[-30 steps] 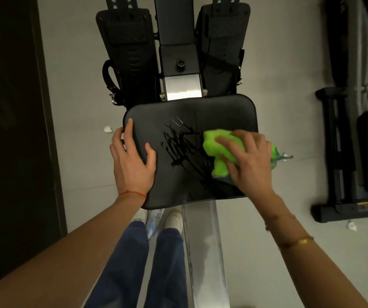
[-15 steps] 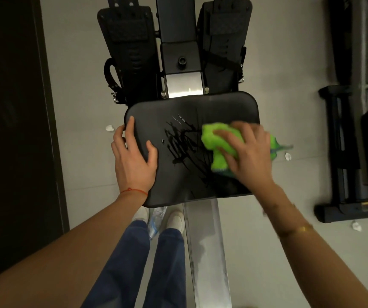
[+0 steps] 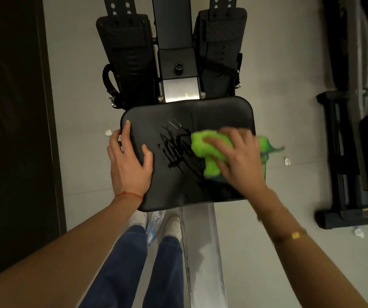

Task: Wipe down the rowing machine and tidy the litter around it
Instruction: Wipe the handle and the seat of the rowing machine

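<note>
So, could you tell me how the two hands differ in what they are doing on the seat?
The left hand lies flat and empty on the seat's left edge, fingers spread over the rim; the right hand presses a green cloth onto the seat's right half. The left hand looks sharp, the right hand blurred. The left wrist wears a red string, the right a gold bracelet. Both rest on the seat, beside the wet streaks.
</note>
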